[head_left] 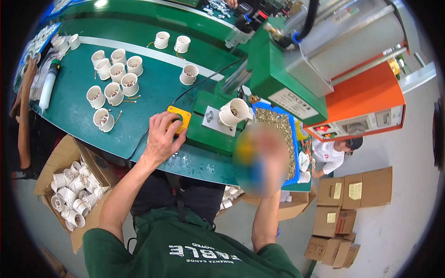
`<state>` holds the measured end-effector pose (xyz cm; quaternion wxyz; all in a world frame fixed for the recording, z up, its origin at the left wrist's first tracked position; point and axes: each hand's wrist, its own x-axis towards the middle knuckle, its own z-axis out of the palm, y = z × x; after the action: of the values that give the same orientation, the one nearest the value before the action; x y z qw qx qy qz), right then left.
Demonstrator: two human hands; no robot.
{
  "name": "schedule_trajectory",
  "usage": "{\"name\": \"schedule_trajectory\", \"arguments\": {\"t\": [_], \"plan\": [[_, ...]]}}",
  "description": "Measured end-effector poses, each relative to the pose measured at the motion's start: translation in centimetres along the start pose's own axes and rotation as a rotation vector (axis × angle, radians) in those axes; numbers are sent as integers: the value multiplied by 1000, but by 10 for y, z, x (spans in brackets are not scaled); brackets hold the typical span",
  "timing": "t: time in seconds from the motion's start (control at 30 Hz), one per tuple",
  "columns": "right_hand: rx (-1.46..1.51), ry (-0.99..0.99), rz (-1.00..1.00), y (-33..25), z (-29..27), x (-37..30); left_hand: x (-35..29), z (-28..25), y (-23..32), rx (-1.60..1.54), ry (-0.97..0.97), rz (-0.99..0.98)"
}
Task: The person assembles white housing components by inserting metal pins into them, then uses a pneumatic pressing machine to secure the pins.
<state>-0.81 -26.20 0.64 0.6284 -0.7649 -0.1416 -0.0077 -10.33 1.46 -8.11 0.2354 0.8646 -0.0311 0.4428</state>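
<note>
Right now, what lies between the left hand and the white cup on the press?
In the head view: the yellow button box, partly covered by the left hand, then the green press base and metal plate below the white cup.

A white cylindrical cup (226, 116) with small reddish-brown parts (234, 111) inside stands mouth-up on a flat silver metal plate (211, 122). Just left, a yellow square-faced button box (186, 117) sits face up, partly covered.

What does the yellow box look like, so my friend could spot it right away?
Find the big green machine on the table. Beside its base, the person's left hand touches the yellow box. Unlike the round white cups further left, it's angular and bright yellow.
</note>
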Motion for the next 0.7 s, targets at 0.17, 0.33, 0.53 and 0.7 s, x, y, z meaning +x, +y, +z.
{"name": "schedule_trajectory", "arguments": {"t": [0.17,0.33,0.53,0.7], "plan": [[-169,-38,-98,7,13,8,0,3,-3,2,9,-10],[-321,-85,-82,16,21,11,4,5,1,8,0,-2],[-303,-82,-113,10,26,10,1,6,1,31,3,-13],[-300,-44,-156,9,24,9,-4,7,1,26,-9,-12]]}}
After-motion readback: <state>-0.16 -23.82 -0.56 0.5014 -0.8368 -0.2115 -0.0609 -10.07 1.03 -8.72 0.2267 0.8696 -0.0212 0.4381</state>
